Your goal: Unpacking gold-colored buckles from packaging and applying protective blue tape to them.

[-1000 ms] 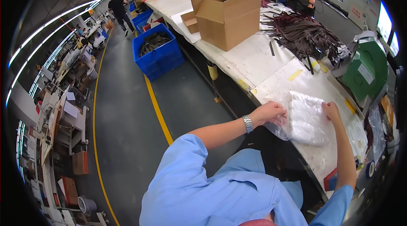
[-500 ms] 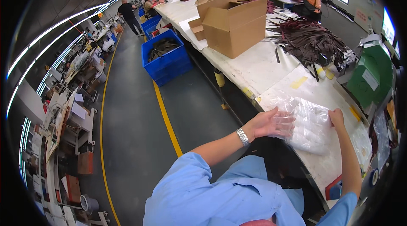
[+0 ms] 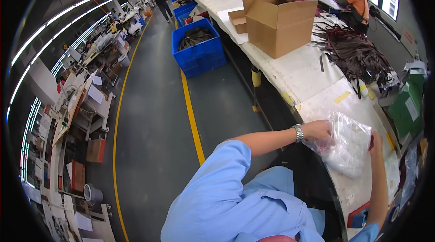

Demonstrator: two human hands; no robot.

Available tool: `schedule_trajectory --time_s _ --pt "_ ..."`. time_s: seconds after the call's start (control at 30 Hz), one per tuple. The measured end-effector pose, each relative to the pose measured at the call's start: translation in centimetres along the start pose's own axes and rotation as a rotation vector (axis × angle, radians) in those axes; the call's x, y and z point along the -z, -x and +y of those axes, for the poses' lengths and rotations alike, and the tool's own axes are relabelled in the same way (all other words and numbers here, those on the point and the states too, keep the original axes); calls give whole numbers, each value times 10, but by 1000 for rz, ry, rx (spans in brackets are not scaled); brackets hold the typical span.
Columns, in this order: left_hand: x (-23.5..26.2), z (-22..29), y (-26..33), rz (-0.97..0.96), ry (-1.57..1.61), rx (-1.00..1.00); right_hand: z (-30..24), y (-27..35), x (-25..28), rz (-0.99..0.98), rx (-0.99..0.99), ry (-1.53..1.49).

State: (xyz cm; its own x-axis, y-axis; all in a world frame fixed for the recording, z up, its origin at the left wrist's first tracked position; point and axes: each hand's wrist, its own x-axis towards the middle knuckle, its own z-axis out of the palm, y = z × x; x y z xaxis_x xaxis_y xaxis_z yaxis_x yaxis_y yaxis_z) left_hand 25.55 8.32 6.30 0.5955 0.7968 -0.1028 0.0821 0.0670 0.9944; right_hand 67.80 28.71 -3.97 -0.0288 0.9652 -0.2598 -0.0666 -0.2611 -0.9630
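Observation:
A clear plastic bag (image 3: 348, 149) with white, rounded, padded-looking contents lies at the near edge of the white worktable. On the bag's left side is my left hand (image 3: 320, 131), a metal-banded watch at its wrist. Its fingers are curled in against the loose plastic; whether they are inside the bag's mouth or outside I cannot tell. Closed on the bag's right edge is my right hand (image 3: 375, 143), its fingertips partly hidden.
An open cardboard box (image 3: 281, 26) stands farther up the worktable (image 3: 299, 67). Right of it lies a heap of dark brown straps (image 3: 358, 53). A green machine (image 3: 408, 108) is at the right. Blue crates (image 3: 198, 47) stand on the floor left of the table. Several people are farther off.
My left hand has gone from spread fingers to curled ones at the bag's left side. My right hand still holds the right edge. The whole view has shifted, with the scene's upper part moving right.

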Motion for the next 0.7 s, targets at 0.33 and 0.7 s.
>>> schedule_trajectory --time_s 0.33,0.7 --pt "-5 -40 -57 669 -765 -813 -50 12 -7 61 302 7" --pt "9 -87 -151 783 -382 -381 16 -115 90 177 401 358"
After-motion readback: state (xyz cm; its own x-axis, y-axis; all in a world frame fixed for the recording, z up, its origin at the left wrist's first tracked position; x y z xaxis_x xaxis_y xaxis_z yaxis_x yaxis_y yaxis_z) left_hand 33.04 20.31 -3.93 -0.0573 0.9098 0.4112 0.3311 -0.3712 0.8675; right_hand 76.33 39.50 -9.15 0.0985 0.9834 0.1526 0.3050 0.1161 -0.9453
